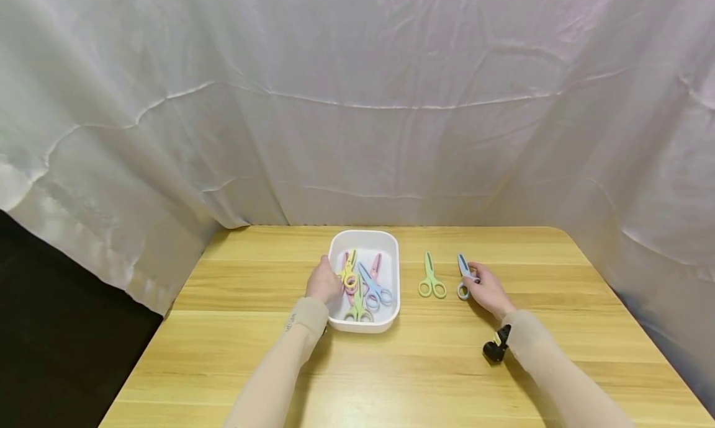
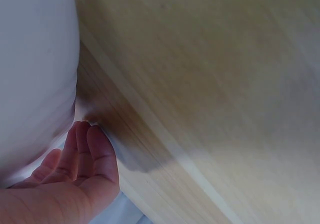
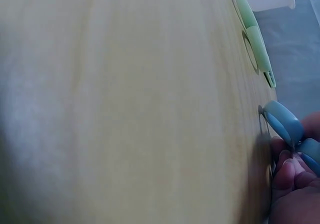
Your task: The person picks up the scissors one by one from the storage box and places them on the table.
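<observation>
My left hand point(image 1: 324, 282) grips the left side of a white plastic tray point(image 1: 365, 327); in the left wrist view, its bent fingers point(image 2: 102, 154) lie against the tray's outer wall, and part of the grip is hidden. Inside the tray lie yellow scissors point(image 1: 347, 268), blue scissors point(image 1: 368, 279), green scissors point(image 1: 358, 301) and partly covered pink scissors point(image 1: 375, 265). My right hand point(image 1: 488, 290) pinches another pair of blue scissors point(image 1: 463, 267) by the handles, blades pointing away, at the table surface. Left of it, green scissors point(image 1: 429, 276) lie flat on the table.
The wooden table point(image 1: 413, 378) extends around the tray on all sides. A pale curtain point(image 1: 391, 155) hangs along its back edge and sides. At the left edge is a dark area point(image 1: 61, 329). A small black camera point(image 1: 494, 352) is strapped at my right wrist.
</observation>
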Motion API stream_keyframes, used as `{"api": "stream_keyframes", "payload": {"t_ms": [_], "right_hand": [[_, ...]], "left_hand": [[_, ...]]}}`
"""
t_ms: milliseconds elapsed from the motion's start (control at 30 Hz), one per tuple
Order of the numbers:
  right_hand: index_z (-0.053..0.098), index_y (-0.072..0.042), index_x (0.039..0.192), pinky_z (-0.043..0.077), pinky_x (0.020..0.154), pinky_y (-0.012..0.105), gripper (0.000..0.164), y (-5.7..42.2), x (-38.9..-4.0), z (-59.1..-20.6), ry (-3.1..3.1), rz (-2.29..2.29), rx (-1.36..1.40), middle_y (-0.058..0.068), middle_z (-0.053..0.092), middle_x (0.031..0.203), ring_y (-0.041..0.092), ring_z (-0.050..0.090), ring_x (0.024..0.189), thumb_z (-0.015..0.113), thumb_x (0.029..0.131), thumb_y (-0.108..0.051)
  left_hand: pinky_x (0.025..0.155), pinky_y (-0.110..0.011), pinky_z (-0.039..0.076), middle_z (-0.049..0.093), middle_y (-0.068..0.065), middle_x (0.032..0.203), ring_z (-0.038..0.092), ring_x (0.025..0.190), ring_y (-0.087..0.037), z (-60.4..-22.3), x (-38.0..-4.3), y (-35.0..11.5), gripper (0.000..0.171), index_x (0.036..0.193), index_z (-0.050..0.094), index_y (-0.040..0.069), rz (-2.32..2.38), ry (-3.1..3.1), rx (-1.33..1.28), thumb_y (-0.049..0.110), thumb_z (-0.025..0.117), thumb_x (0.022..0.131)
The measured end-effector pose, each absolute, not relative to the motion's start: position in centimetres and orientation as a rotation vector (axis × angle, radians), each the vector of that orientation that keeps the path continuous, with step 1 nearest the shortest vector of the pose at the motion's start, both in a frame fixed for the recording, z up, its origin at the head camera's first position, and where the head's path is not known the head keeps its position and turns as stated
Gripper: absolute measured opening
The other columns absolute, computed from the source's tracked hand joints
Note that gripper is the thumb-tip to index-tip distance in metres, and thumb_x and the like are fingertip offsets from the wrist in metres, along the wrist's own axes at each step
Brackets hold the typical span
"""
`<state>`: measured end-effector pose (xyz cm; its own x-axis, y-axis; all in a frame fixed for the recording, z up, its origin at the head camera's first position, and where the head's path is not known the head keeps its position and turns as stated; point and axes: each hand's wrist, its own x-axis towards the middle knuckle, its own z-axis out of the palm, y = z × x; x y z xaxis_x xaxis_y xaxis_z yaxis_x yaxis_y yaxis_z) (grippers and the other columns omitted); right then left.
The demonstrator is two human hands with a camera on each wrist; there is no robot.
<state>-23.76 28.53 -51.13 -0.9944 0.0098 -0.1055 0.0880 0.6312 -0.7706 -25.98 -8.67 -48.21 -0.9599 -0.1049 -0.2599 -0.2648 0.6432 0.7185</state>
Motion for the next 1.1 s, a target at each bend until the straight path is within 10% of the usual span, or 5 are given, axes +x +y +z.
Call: {"api": "stream_keyframes", "payload": {"t_ms": [1100], "right_hand": [[0.028, 0.016, 0.148, 0.045, 0.107, 0.060, 0.068, 28.36, -23.67, -50.97, 2.825, -1.166, 0.078, 0.038, 0.057, 0.129, 0.047, 0.057, 0.119, 0.056, 0.101, -0.024]], "left_hand": [[0.106, -0.055, 0.052, 0.055, -0.028, 0.140, 0.059, 0.126, -0.042, -48.20, -25.76, -8.65, 0.076, 0.157, 0.025, 0.000, 1.222, 2.704, -0.281, -0.005, 0.059, 0.089]]}}
